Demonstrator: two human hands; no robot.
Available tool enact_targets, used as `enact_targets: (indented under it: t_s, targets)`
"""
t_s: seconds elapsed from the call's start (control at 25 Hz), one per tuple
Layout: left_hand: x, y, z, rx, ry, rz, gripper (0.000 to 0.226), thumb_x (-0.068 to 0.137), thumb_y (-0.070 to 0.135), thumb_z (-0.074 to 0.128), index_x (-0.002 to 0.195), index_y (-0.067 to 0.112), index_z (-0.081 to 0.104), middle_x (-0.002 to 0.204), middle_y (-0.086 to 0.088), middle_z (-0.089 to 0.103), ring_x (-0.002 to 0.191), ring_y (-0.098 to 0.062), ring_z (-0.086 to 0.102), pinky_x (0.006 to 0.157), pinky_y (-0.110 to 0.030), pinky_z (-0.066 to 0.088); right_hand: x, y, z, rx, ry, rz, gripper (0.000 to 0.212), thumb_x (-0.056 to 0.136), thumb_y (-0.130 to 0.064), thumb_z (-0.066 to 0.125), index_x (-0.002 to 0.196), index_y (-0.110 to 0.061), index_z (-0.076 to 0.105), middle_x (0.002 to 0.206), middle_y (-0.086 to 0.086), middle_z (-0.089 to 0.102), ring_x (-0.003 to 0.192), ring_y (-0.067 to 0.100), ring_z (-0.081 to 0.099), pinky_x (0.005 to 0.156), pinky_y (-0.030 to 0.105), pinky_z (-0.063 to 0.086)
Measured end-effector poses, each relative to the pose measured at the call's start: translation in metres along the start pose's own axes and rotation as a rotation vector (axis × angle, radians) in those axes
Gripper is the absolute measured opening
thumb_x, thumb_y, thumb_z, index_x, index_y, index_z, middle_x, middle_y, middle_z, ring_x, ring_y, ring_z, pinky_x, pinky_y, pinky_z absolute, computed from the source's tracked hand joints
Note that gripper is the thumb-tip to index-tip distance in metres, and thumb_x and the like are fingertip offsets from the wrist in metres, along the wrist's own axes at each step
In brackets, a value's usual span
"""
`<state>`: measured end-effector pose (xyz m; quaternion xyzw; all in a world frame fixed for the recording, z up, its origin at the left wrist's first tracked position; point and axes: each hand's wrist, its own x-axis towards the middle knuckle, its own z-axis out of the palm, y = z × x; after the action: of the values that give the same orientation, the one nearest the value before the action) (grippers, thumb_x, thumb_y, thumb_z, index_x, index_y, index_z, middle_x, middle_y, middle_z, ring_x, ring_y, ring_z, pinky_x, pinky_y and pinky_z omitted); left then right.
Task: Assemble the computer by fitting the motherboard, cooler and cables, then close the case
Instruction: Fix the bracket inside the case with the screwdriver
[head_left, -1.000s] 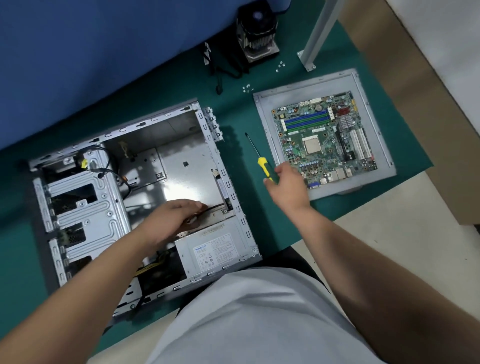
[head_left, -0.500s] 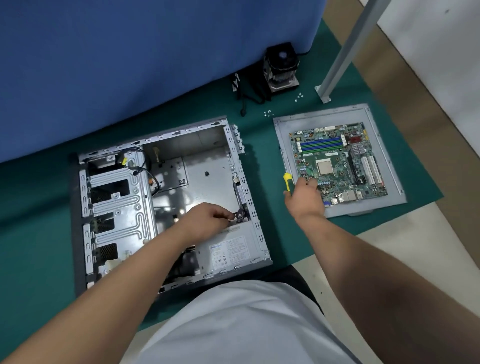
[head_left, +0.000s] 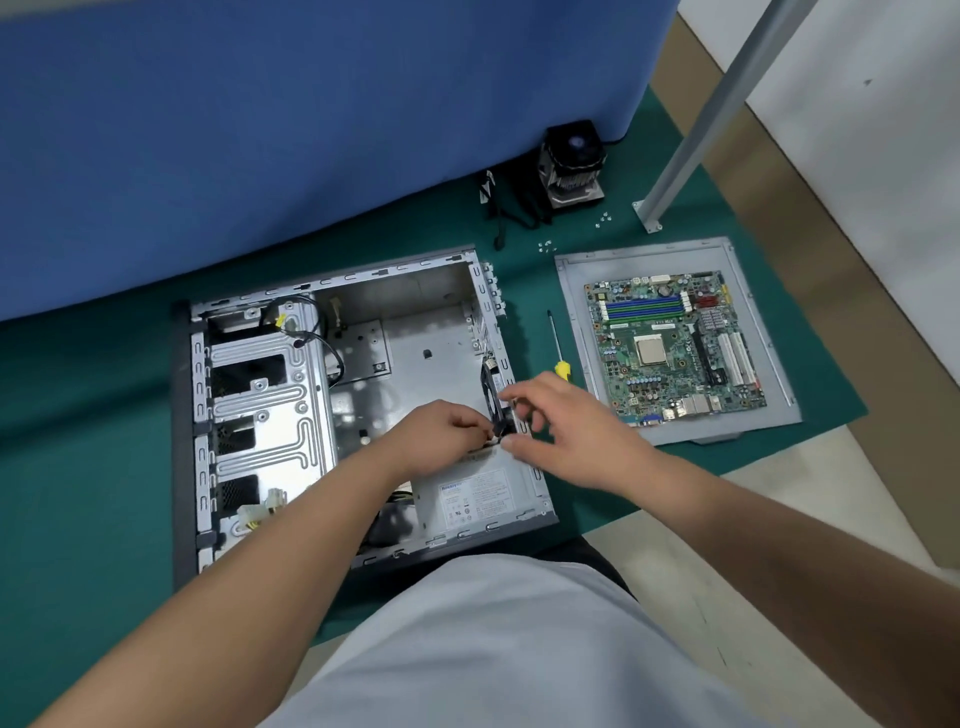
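Both hands meet at the open case's (head_left: 332, 395) right wall: the left hand (head_left: 441, 436) pinches a black cable (head_left: 491, 387) there, while the right hand (head_left: 566, 431), fingers loosely curled, touches the same spot. The motherboard (head_left: 672, 343) lies on the side panel (head_left: 769, 415); the cooler (head_left: 571, 163) stands near the table's far edge.

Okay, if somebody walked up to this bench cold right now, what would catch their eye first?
Probably both hands meeting at the right wall of the open computer case: the left hand pinches a small black part there, and the right hand reaches in with loosely spread fingers. Next, the green motherboard, lying on a grey panel right of the case. Between them lies a yellow-handled screwdriver; the black cooler stands at the mat's far edge.
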<state>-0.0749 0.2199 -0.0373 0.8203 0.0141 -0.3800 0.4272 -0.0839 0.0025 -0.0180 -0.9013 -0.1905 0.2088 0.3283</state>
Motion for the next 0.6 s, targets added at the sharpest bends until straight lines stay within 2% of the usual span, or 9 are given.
enact_targets:
  t_s: [0.04,0.12,0.2,0.28,0.36,0.48,0.56,0.6]
  targets:
    - [-0.001,-0.001,0.0,-0.019,-0.002,0.012,0.02,0.096,0.019,0.061,0.096,0.026,0.079,0.091,0.005,0.075,0.082,-0.011,0.061,0.083,-0.027,0.047,0.004,-0.005,0.002,-0.077,-0.056,-0.026,0.044,0.091,-0.051,0.065,0.131,-0.034,0.057,0.107,-0.016,0.05,0.091,0.003,0.056,0.077,0.013,0.044]
    - [-0.001,-0.002,0.0,-0.039,-0.024,0.031,0.019,0.096,0.013,0.061,0.092,0.021,0.078,0.085,0.001,0.071,0.078,-0.012,0.057,0.081,-0.028,0.045,0.012,-0.013,0.004,-0.195,-0.062,-0.057,0.031,0.094,-0.039,0.068,0.123,-0.028,0.067,0.108,-0.007,0.055,0.094,0.011,0.058,0.083,0.028,0.05]
    - [-0.003,-0.003,0.0,-0.082,-0.039,0.048,0.019,0.096,0.008,0.061,0.102,0.014,0.078,0.096,-0.005,0.074,0.085,-0.013,0.06,0.084,-0.025,0.046,0.016,-0.017,0.005,-0.225,-0.023,-0.073,0.021,0.097,-0.031,0.066,0.113,-0.021,0.073,0.105,-0.002,0.059,0.092,0.019,0.06,0.081,0.037,0.052]
    - [-0.004,-0.006,0.002,-0.175,-0.018,0.056,0.02,0.098,0.005,0.061,0.111,0.01,0.075,0.111,-0.006,0.075,0.098,-0.014,0.066,0.088,-0.017,0.049,0.013,-0.014,0.004,-0.231,-0.001,-0.057,0.018,0.098,-0.027,0.064,0.11,-0.02,0.075,0.104,-0.002,0.061,0.091,0.021,0.062,0.081,0.039,0.052]
    - [-0.003,-0.008,0.002,-0.114,-0.001,0.075,0.024,0.099,0.005,0.058,0.113,0.012,0.076,0.114,-0.001,0.074,0.106,-0.014,0.065,0.086,-0.011,0.046,0.007,-0.009,0.003,-0.254,0.035,-0.022,0.017,0.098,-0.024,0.063,0.11,-0.021,0.075,0.104,-0.002,0.063,0.091,0.022,0.063,0.082,0.039,0.053]
    - [0.001,-0.009,0.004,0.076,-0.018,0.111,0.029,0.099,0.011,0.053,0.115,0.018,0.077,0.109,0.008,0.064,0.103,-0.008,0.058,0.079,-0.01,0.04,0.003,-0.009,0.001,-0.287,0.06,0.022,0.018,0.098,-0.021,0.062,0.112,-0.022,0.074,0.106,0.0,0.064,0.091,0.022,0.064,0.081,0.034,0.052]
    - [0.002,-0.01,0.006,0.031,-0.019,0.081,0.025,0.101,0.016,0.053,0.113,0.019,0.075,0.109,0.007,0.066,0.098,-0.008,0.06,0.078,-0.008,0.041,0.005,-0.011,0.0,-0.298,0.062,0.038,0.018,0.098,-0.021,0.061,0.111,-0.022,0.073,0.106,-0.001,0.064,0.092,0.022,0.064,0.081,0.034,0.052]
    - [0.002,-0.01,0.006,-0.01,-0.02,0.065,0.023,0.101,0.017,0.054,0.113,0.018,0.073,0.111,0.005,0.069,0.102,-0.012,0.063,0.085,-0.012,0.045,0.007,-0.013,-0.001,-0.3,0.065,0.041,0.017,0.098,-0.021,0.062,0.11,-0.021,0.073,0.106,0.0,0.065,0.093,0.022,0.065,0.082,0.036,0.053]
